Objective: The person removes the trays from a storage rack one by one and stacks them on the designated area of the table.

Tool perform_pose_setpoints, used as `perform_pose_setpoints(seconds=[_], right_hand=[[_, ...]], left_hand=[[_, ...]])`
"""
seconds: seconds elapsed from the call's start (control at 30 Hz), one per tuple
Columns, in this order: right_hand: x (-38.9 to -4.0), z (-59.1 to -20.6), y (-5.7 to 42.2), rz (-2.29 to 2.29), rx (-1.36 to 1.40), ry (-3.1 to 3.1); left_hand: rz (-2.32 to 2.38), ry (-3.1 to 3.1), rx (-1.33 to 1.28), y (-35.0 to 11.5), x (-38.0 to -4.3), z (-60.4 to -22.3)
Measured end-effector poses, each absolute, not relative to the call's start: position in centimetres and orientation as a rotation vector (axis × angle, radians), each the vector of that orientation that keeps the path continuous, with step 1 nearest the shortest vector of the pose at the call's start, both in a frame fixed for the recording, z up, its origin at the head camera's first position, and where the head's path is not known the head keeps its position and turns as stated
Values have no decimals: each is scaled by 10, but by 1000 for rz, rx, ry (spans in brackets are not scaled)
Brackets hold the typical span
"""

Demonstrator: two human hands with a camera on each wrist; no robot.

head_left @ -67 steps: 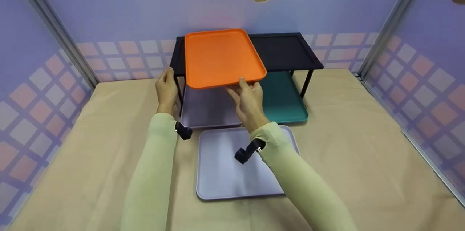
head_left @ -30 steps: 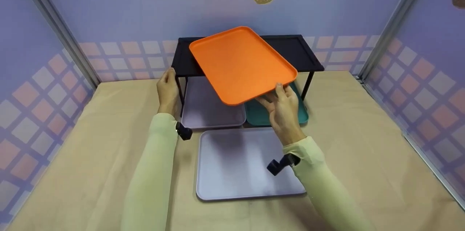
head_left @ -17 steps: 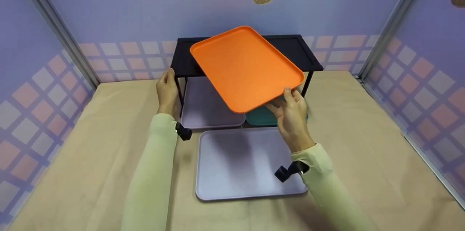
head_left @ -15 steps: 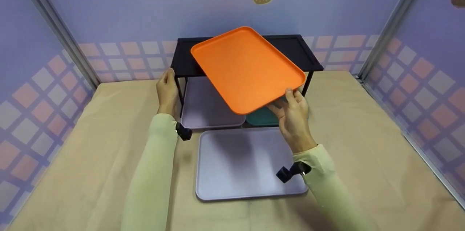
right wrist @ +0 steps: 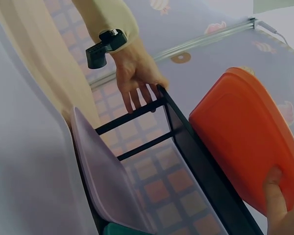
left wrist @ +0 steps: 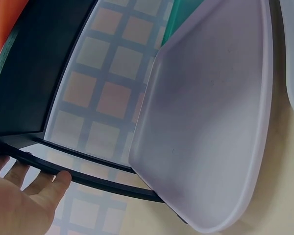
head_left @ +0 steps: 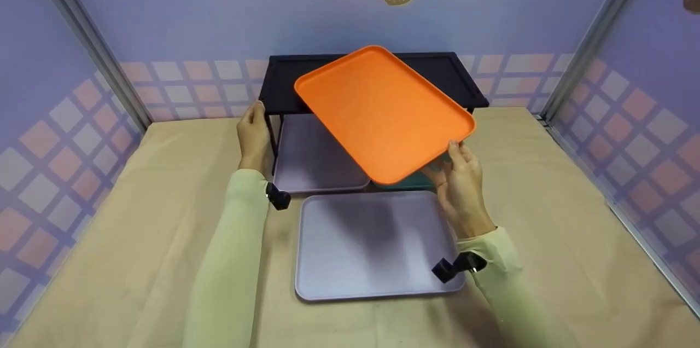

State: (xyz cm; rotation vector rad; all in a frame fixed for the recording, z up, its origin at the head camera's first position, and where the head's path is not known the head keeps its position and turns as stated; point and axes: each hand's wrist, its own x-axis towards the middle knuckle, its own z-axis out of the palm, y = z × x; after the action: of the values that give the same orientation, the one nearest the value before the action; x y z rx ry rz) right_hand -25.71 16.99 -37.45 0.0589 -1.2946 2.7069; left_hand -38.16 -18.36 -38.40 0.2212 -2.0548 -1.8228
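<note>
My left hand (head_left: 253, 134) holds the front left corner of a black shelf rack (head_left: 281, 82), with its fingers at the leg in the left wrist view. My right hand (head_left: 462, 189) pinches an orange tray (head_left: 385, 112) by its near right edge, thumb on the upper face and fingers beneath. Held tilted and turned, the orange tray hangs over the rack's front and hides part of its top. Below the rack lie a light purple tray (head_left: 314, 156) on the left and a teal tray (head_left: 407, 181) on the right, the latter mostly covered by the orange one.
Another pale purple tray (head_left: 377, 249) lies flat on the beige-covered table (head_left: 563, 227), in front of the rack. Purple patterned walls (head_left: 322, 3) enclose the back and both sides, with metal posts (head_left: 593, 36) at the corners.
My right hand has carried the orange tray right and toward me, off from above the rack's left half, turning it on the way. My left hand stays at the rack's corner.
</note>
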Motion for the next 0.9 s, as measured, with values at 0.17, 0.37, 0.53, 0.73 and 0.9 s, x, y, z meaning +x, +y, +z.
perform_pose_setpoints(seconds=[0.17, 0.37, 0.53, 0.73, 0.9], right_hand=[[-255, -379, 178, 2695, 77, -1297], [-253, -384, 189, 2693, 76, -1316], [-251, -386, 197, 2701, 42, -1306], [-248, -390, 205, 2727, 53, -1271], [-246, -393, 210, 2755, 78, -1265]], left_hand=[[-1815, -2059, 222, -184, -382, -384], [-1827, -2051, 233, -185, -381, -385], [-1813, -2045, 227, -184, -381, -385], [-1836, -2037, 227, -185, -380, -385], [-1859, -2025, 243, -185, -379, -385]])
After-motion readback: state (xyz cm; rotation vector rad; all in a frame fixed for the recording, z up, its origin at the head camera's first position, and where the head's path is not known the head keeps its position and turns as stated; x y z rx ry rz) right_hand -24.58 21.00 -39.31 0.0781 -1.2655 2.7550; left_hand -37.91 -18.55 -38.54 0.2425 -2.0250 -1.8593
